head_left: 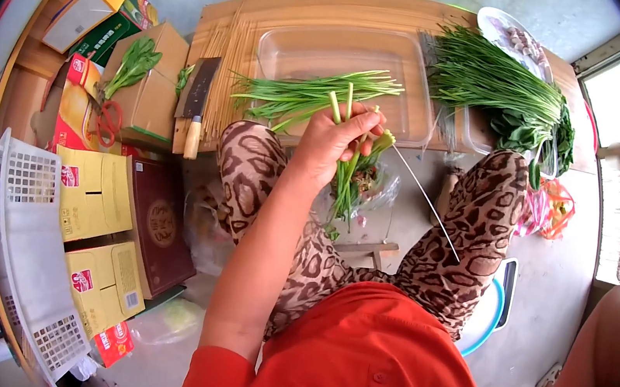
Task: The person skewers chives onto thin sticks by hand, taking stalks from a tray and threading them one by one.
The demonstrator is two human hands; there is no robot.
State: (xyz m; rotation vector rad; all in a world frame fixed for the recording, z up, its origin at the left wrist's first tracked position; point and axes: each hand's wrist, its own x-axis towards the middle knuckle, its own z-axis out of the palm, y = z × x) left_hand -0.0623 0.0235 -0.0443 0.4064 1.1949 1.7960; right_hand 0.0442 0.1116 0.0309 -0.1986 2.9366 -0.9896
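Observation:
My left hand (336, 144) is raised above my lap, fingers closed around a bundle of garlic chives (345, 186). Pale cut ends poke up over the fingers, and green leaves hang below. From the bundle's right side a thin skewer (426, 201) slants down to the right over my thigh. Whether the chives are threaded on it, I cannot tell. My right hand is out of view; only a bent arm shows at the right edge. Behind the left hand, more loose chives (316, 91) lie across a clear plastic tray (299, 39).
A cleaver (198, 93) and many thin skewers (229, 50) lie on the wooden table's left side. At the right are a large chive pile (490, 72) and a plate (497, 21). Boxes, scissors (108, 122) and a white basket (24, 226) stand left. A blue-rimmed basin (485, 318) sits low right.

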